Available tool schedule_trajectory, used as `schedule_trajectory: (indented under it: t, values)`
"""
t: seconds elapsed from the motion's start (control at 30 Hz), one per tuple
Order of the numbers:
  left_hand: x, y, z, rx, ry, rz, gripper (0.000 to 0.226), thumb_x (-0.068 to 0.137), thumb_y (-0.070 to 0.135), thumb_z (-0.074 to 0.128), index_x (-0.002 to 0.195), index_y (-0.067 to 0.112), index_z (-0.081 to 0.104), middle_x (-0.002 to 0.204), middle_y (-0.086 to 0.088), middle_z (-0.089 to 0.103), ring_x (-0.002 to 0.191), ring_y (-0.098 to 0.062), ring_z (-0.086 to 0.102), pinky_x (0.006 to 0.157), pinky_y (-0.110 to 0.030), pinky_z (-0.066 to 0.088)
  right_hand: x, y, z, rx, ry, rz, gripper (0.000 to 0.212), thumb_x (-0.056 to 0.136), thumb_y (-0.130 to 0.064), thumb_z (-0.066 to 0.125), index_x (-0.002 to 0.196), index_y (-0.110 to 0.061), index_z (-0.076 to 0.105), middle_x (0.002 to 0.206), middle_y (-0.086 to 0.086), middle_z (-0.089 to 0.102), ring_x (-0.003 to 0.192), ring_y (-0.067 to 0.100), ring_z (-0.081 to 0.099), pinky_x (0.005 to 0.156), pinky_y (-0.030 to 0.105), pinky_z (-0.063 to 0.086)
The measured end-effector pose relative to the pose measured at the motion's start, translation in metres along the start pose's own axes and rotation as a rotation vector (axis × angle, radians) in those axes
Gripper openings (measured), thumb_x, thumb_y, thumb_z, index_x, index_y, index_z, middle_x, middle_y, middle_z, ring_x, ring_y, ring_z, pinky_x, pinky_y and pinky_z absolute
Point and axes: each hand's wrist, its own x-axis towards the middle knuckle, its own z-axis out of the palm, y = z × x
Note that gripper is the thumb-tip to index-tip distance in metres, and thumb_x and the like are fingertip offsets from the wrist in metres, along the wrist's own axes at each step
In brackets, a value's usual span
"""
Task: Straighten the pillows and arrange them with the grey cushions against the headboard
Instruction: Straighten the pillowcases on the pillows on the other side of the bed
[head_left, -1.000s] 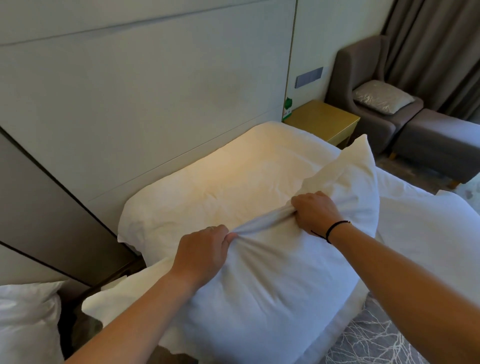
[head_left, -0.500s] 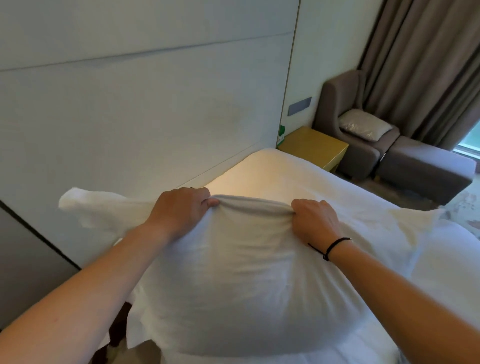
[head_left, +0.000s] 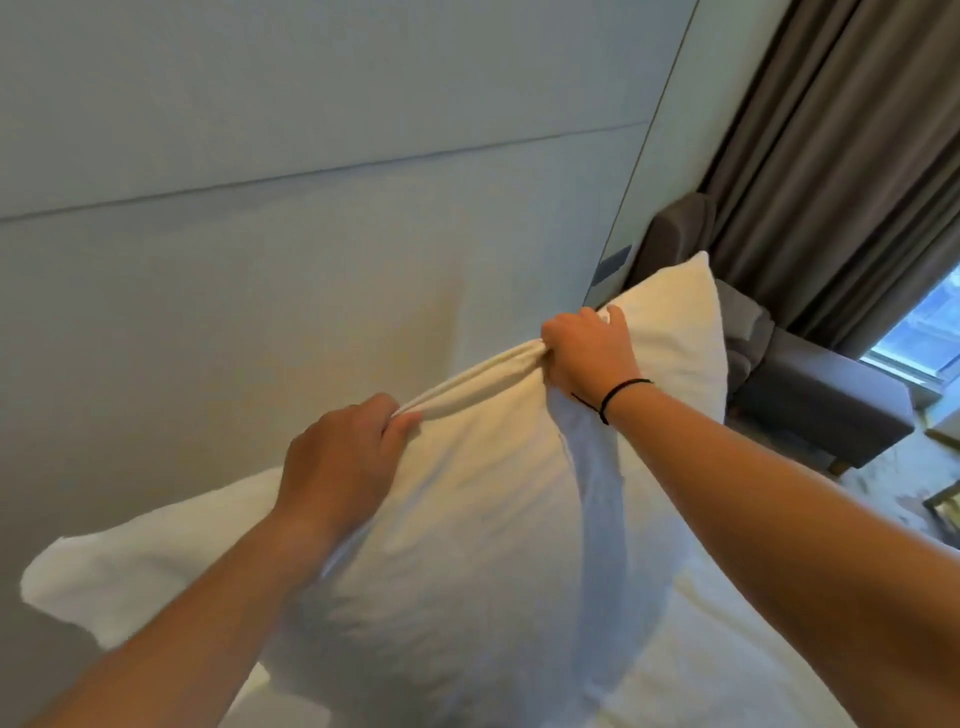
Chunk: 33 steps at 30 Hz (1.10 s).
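Note:
A large white pillow (head_left: 467, 545) hangs lifted in front of the pale padded headboard (head_left: 260, 286), tilted with its right corner highest. My left hand (head_left: 343, 457) pinches its top edge near the middle. My right hand (head_left: 587, 353), with a black band on the wrist, grips the same edge further right and higher. The fabric between the hands is bunched into a taut roll. White bedding (head_left: 727, 665) lies below at the lower right. No grey cushion can be picked out; the pillow hides the bed beneath it.
A grey armchair (head_left: 680, 228) and grey footstool (head_left: 821, 400) stand to the right past the bed. Brown curtains (head_left: 841, 156) hang behind them beside a bright window (head_left: 930, 327). A wall switch panel (head_left: 613, 262) sits by the headboard's right edge.
Both hands have raised the pillow off the bed, from lying flat to hanging high before the headboard. The right hand rose further than the left, and the view tilted upward.

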Motion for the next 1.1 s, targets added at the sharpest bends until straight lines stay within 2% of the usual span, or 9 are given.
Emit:
schedule_trajectory:
  t: [0.07,0.13,0.23,0.33,0.43,0.53,0.83,1.0,1.1]
  values:
    - [0.018,-0.029,0.01,0.042,-0.042,-0.074,0.035,0.094,0.063,0.037,0.094,0.032,0.052,0.078,0.004,0.066,0.073,-0.029,0.062,0.057,-0.035,0.04,0.035,-0.03,0.016,0.235,-0.087,0.183,0.017,0.092,-0.025,0.054,0.104,-0.036,0.056,0.128,0.001,0.049,0.131,0.031,0.038,0.104,0.069,0.021]
    - [0.016,-0.061,0.032,0.118,-0.211,-0.194,0.045,0.088,0.072,0.036,0.117,0.039,0.045,0.104,0.003,0.069,0.092,-0.028,0.065,0.068,-0.037,0.045,0.038,-0.066,0.049,0.425,-0.341,0.322,0.054,0.094,-0.045,0.053,0.142,-0.05,0.028,0.163,-0.001,0.0,0.149,0.032,0.002,0.108,0.072,0.013]
    - [-0.018,-0.103,0.065,0.152,-0.581,-0.33,0.092,0.073,0.086,0.041,0.148,0.037,0.021,0.145,0.0,0.05,0.126,-0.027,0.053,0.096,-0.042,0.045,-0.009,-0.12,0.108,0.517,-0.69,0.228,0.093,0.09,-0.061,0.053,0.154,-0.037,-0.01,0.163,0.003,-0.02,0.148,0.036,-0.014,0.117,0.062,0.009]
    - [-0.044,-0.131,0.086,0.116,-0.659,-0.449,0.094,0.067,0.093,0.036,0.137,0.03,0.037,0.125,0.002,0.063,0.108,-0.025,0.062,0.082,-0.038,0.049,-0.064,-0.146,0.145,0.642,-0.772,0.271,0.094,0.085,-0.074,0.045,0.153,-0.039,-0.009,0.163,0.001,-0.019,0.148,0.032,-0.019,0.117,0.062,0.005]
    - [-0.044,-0.136,0.089,0.088,-0.593,-0.397,0.059,0.08,0.082,0.037,0.098,0.028,0.051,0.095,0.002,0.068,0.085,-0.025,0.065,0.066,-0.034,0.048,-0.087,-0.151,0.15,0.739,-0.702,0.342,0.09,0.082,-0.075,0.046,0.152,-0.044,-0.002,0.164,-0.006,-0.015,0.149,0.025,-0.017,0.117,0.062,0.014]
    - [-0.026,-0.135,0.076,0.058,-0.542,-0.308,0.043,0.089,0.068,0.042,0.088,0.026,0.054,0.096,0.0,0.07,0.087,-0.029,0.066,0.07,-0.034,0.051,-0.092,-0.146,0.141,0.793,-0.695,0.308,0.09,0.086,-0.068,0.053,0.155,-0.037,0.003,0.165,-0.003,-0.01,0.15,0.023,-0.012,0.119,0.051,0.012]
    - [-0.003,-0.125,0.041,0.392,-0.361,-0.268,0.043,0.099,0.054,0.035,0.106,0.021,0.062,0.101,-0.007,0.069,0.093,-0.032,0.064,0.067,-0.035,0.04,-0.134,-0.119,0.11,0.853,-0.867,0.283,0.08,0.089,-0.057,0.06,0.155,-0.033,0.021,0.162,-0.003,0.02,0.146,0.02,0.026,0.117,0.037,0.028]
    - [-0.032,-0.055,0.065,0.376,-0.32,-0.103,0.064,0.094,0.046,0.048,0.148,0.016,0.035,0.153,-0.017,0.037,0.139,-0.038,0.033,0.114,-0.052,0.023,-0.224,-0.083,0.106,1.035,-0.954,0.551,0.071,0.09,-0.05,0.062,0.151,-0.03,0.032,0.156,0.0,0.035,0.122,0.017,0.053,0.092,0.028,0.045]
    - [-0.066,0.016,0.104,0.236,-0.449,0.146,0.066,0.094,0.046,0.05,0.151,0.019,0.032,0.158,-0.011,0.031,0.144,-0.033,0.026,0.118,-0.048,0.017,-0.286,-0.046,0.105,1.161,-0.908,0.843,0.063,0.091,-0.043,0.063,0.147,-0.022,0.041,0.14,0.003,0.051,0.101,0.017,0.066,0.073,0.027,0.051]
